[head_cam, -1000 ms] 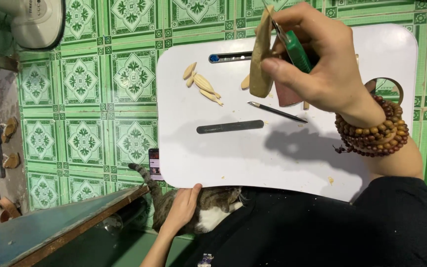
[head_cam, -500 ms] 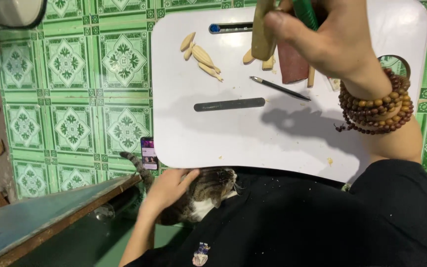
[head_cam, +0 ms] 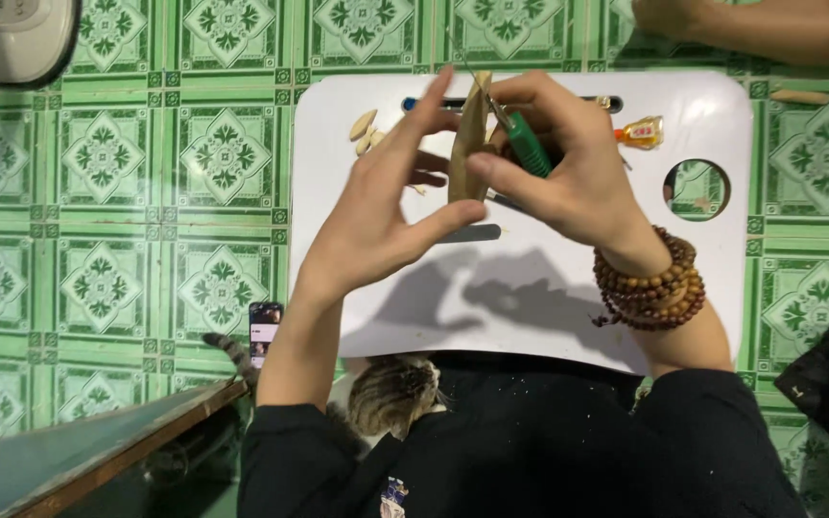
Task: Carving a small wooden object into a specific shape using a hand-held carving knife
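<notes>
1. Hands up over the white board (head_cam: 549,317): left hand (head_cam: 381,211) and right hand (head_cam: 568,163) meet at a slim wood piece (head_cam: 470,144), held upright between them.
2. Left hand is half-open, thumb pressed to the wood piece's lower end, fingers spread and raised beside it; it steadies rather than clamps.
3. Right hand is clenched around a green-handled tool (head_cam: 526,144), whose thin metal tip angles up against the top of the wood piece; the right thumb also touches the wood.
4. Beaded bracelets (head_cam: 654,288) ring the right wrist, just below the grip.
5. Left of the grip, small wood chips (head_cam: 365,129) lie on the board's upper corner.
6. Under the grip, a dark flat file (head_cam: 477,233) rests on the board.
7. Right of the grip, a small amber bottle (head_cam: 640,132) lies near the board's round hole (head_cam: 698,189).
8. Well below the grip, a tabby cat (head_cam: 390,393) sits against the person's dark lap, with a phone (head_cam: 264,331) on the green tiles just beside its tail.
9. Far upper right, another person's arm (head_cam: 769,24) crosses the floor, well apart.
</notes>
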